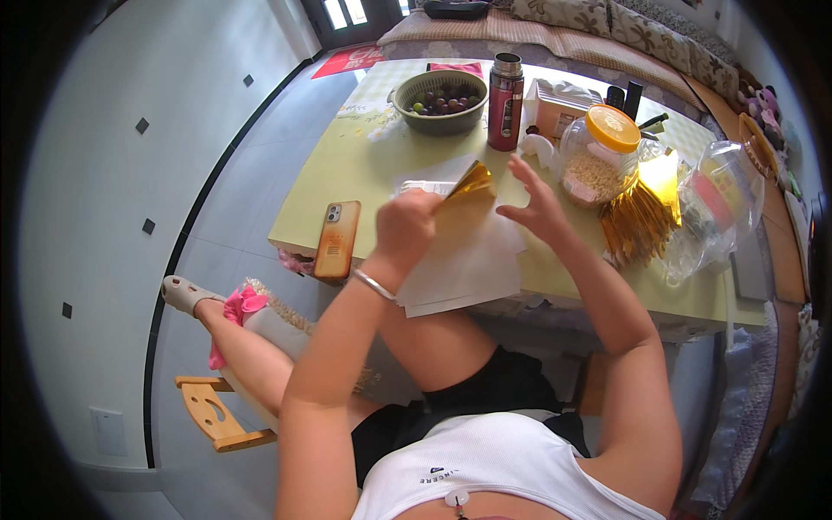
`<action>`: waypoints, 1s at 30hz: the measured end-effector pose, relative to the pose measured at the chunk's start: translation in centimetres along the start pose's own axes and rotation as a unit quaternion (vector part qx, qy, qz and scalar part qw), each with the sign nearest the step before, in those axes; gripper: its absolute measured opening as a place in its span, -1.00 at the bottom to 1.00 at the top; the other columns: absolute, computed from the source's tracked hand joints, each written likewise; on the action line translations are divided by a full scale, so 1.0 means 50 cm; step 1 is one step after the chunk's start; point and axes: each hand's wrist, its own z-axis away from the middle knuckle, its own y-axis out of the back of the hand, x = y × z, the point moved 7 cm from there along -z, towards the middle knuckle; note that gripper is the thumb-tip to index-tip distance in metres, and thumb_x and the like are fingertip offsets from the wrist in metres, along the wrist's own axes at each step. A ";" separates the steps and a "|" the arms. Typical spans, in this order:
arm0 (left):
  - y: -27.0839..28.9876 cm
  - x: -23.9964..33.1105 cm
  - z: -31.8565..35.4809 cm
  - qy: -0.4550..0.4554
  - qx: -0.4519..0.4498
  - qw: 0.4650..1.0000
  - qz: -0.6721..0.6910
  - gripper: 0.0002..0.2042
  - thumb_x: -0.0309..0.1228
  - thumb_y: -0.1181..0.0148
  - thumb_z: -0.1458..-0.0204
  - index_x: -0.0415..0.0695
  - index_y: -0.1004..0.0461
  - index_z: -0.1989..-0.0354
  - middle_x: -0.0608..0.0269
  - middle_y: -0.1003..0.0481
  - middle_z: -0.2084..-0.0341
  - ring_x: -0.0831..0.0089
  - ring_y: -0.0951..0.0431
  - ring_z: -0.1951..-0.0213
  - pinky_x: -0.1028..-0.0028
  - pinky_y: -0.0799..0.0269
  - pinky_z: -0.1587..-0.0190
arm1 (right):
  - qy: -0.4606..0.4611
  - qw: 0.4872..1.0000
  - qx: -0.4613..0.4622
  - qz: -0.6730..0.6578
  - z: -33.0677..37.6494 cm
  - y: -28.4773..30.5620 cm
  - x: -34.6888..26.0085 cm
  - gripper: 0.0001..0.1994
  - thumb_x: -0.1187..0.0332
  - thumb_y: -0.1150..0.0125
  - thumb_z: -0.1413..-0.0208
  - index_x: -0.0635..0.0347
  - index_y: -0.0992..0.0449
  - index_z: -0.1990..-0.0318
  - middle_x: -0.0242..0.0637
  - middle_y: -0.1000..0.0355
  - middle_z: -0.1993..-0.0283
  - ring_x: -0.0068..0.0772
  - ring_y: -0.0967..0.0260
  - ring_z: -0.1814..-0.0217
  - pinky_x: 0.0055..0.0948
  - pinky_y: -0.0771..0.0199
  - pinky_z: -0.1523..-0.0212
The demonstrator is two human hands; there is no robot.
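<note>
My left hand (406,227), a silver bangle on its wrist, is closed on a folded sheet of gold foil paper (473,183). The foil points up and to the right in a cone-like shape. Just right of it my right hand (535,204) is raised with fingers apart, holding nothing. Beneath both hands lie white paper sheets (459,282), overlapping at the table's near edge. A fan-like pile of gold foil pieces (640,221) rests to the right of my right hand.
A grapes-filled colander (439,122) and a red thermos (505,104) stand at the back of the table (321,182). An orange-lidded jar (598,160), tissue box (559,108) and clear plastic bag (719,204) are on the right. A phone (337,240) lies near the left edge.
</note>
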 end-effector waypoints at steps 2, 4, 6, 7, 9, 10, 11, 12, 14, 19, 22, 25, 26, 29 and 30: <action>0.047 -0.025 0.000 0.026 -0.012 0.991 0.129 -0.88 -0.62 -0.27 0.02 -0.21 -0.64 0.31 0.09 -0.63 0.28 0.22 -0.63 0.29 0.35 -0.56 0.21 | 0.005 0.999 -0.008 -0.041 -0.003 0.001 0.010 0.12 0.34 -0.60 0.18 0.05 0.05 -0.54 -0.16 0.01 -0.57 -0.12 0.05 -0.59 -0.23 -0.04 -0.52; 0.069 -0.056 0.008 0.064 -0.058 0.952 0.294 -0.89 -0.67 -0.32 0.03 -0.28 -0.64 0.31 0.09 -0.63 0.23 0.32 -0.64 0.22 0.43 -0.56 0.12 | 0.020 0.999 -0.024 -0.036 0.008 -0.006 -0.003 0.16 0.35 -0.60 0.18 0.02 0.12 -0.56 -0.21 0.11 -0.61 -0.15 0.14 -0.63 -0.24 0.01 -0.54; 0.066 -0.093 0.030 0.097 -0.088 0.916 0.378 -0.90 -0.71 -0.30 0.02 -0.32 -0.64 0.33 0.12 -0.62 0.22 0.38 -0.62 0.16 0.46 -0.55 0.05 | 0.036 0.998 -0.042 -0.026 0.017 -0.017 -0.035 0.19 0.36 -0.60 0.18 -0.02 0.17 -0.56 -0.22 0.14 -0.62 -0.14 0.15 -0.63 -0.22 0.02 -0.54; 0.064 -0.100 0.035 0.113 -0.103 0.894 0.420 -0.91 -0.73 -0.29 0.02 -0.34 -0.64 0.34 0.14 -0.62 0.21 0.41 -0.61 0.14 0.48 -0.55 0.01 | 0.044 0.998 -0.051 -0.019 0.021 -0.023 -0.050 0.20 0.36 -0.60 0.18 -0.03 0.19 -0.57 -0.23 0.15 -0.62 -0.13 0.16 -0.63 -0.21 0.02 -0.55; 0.051 -0.094 0.040 0.089 -0.180 0.869 0.452 -0.86 -0.77 -0.25 0.05 -0.34 -0.65 0.34 0.11 -0.61 0.17 0.38 -0.62 0.11 0.48 -0.54 -0.05 | 0.090 0.995 -0.049 -0.001 0.032 -0.032 -0.070 0.06 0.37 -0.56 0.15 -0.06 0.00 -0.52 -0.20 0.12 -0.61 -0.07 0.16 -0.63 -0.14 0.03 -0.55; 0.045 -0.098 0.044 0.091 -0.205 0.865 0.449 -0.84 -0.79 -0.23 0.06 -0.35 -0.65 0.34 0.11 -0.61 0.17 0.38 -0.63 0.11 0.48 -0.55 -0.05 | 0.120 0.991 -0.053 0.021 0.036 -0.037 -0.079 -0.01 0.37 -0.54 0.13 -0.08 -0.09 -0.50 -0.19 0.10 -0.61 -0.06 0.16 -0.63 -0.10 0.03 -0.54; 0.036 -0.101 0.050 0.093 -0.230 0.860 0.446 -0.82 -0.82 -0.21 0.07 -0.35 -0.65 0.34 0.10 -0.61 0.17 0.38 -0.63 0.11 0.48 -0.55 -0.05 | 0.150 0.986 -0.057 0.043 0.040 -0.042 -0.086 -0.08 0.38 -0.53 0.11 -0.11 -0.18 -0.47 -0.18 0.08 -0.60 -0.05 0.15 -0.63 -0.06 0.03 -0.54; 0.021 -0.104 0.052 0.084 -0.258 0.859 0.434 -0.80 -0.80 -0.18 0.13 -0.34 -0.65 0.35 0.06 -0.62 0.13 0.32 -0.60 0.02 0.42 -0.51 -0.13 | 0.218 0.969 -0.067 0.098 0.053 -0.047 -0.096 -0.35 0.42 -0.46 0.07 -0.15 -0.48 -0.27 -0.23 -0.05 -0.56 -0.03 0.12 -0.62 0.05 0.03 -0.53; -0.007 -0.116 0.059 0.115 -0.280 0.857 0.416 -0.81 -0.74 -0.19 0.13 -0.31 -0.66 0.35 0.06 -0.62 0.07 0.25 -0.55 -0.08 0.34 -0.43 -0.22 | 0.274 0.938 -0.130 0.168 0.082 -0.058 -0.138 -0.64 0.41 -0.42 0.05 -0.15 -0.65 0.04 -0.37 -0.39 -0.34 -0.13 -0.09 -0.54 0.06 0.02 -0.53; -0.002 -0.052 0.059 0.025 -0.233 0.949 0.212 -0.78 -0.47 -0.30 0.07 -0.18 -0.66 0.20 0.03 -0.57 -0.06 0.04 -0.41 -0.27 0.16 -0.19 -0.39 | 0.269 0.886 -0.140 0.350 0.156 -0.101 -0.182 -0.89 0.38 -0.25 0.07 0.11 -0.57 0.34 -0.37 -0.55 0.33 -0.28 -0.53 0.15 -0.26 -0.49 -0.01; 0.023 0.073 0.101 -0.100 -0.166 0.978 0.075 -0.69 -0.39 -0.40 0.12 -0.17 -0.64 0.15 -0.06 -0.56 -0.02 -0.03 -0.43 -0.23 0.15 -0.28 -0.32 | 0.275 0.878 -0.093 0.380 0.182 -0.105 -0.224 -0.89 0.38 -0.19 0.10 0.15 -0.53 0.39 -0.35 -0.47 0.46 -0.29 -0.49 0.32 -0.32 -0.45 0.22; -0.005 0.111 0.156 -0.108 -0.181 0.977 -0.022 -0.71 -0.42 -0.39 0.15 -0.18 -0.64 0.19 -0.09 -0.54 -0.04 -0.04 -0.45 -0.21 0.12 -0.30 -0.29 | 0.250 0.891 -0.104 0.364 0.188 -0.111 -0.230 -0.89 0.39 -0.20 0.09 0.17 -0.54 0.37 -0.34 -0.49 0.44 -0.25 -0.50 0.30 -0.28 -0.46 0.20; -0.017 0.100 0.171 -0.096 -0.191 0.975 -0.063 -0.72 -0.44 -0.38 0.16 -0.19 -0.63 0.21 -0.10 -0.53 -0.06 -0.04 -0.46 -0.20 0.10 -0.31 -0.28 | 0.235 0.897 -0.126 0.353 0.186 -0.116 -0.232 -0.88 0.39 -0.22 0.07 0.17 -0.55 0.34 -0.32 -0.52 0.39 -0.23 -0.51 0.24 -0.26 -0.47 0.16; -0.035 0.021 0.195 0.023 -0.256 0.966 0.007 -0.81 -0.46 -0.34 0.17 -0.15 -0.62 0.31 -0.16 -0.46 -0.15 -0.08 -0.40 -0.25 0.05 -0.27 -0.30 | 0.210 0.926 -0.144 0.279 0.189 -0.118 -0.228 -0.87 0.33 -0.30 0.00 0.12 -0.60 0.30 -0.19 -0.54 0.09 -0.10 -0.47 -0.08 -0.15 -0.43 -0.09; -0.025 0.020 0.197 -0.015 -0.222 0.975 -0.004 -0.83 -0.46 -0.35 0.17 -0.14 -0.62 0.34 -0.17 -0.42 -0.19 -0.10 -0.36 -0.28 0.04 -0.26 -0.30 | 0.204 0.937 -0.142 0.247 0.190 -0.113 -0.225 -0.86 0.30 -0.32 -0.02 0.10 -0.62 0.29 -0.13 -0.54 -0.04 -0.05 -0.43 -0.21 -0.10 -0.40 -0.20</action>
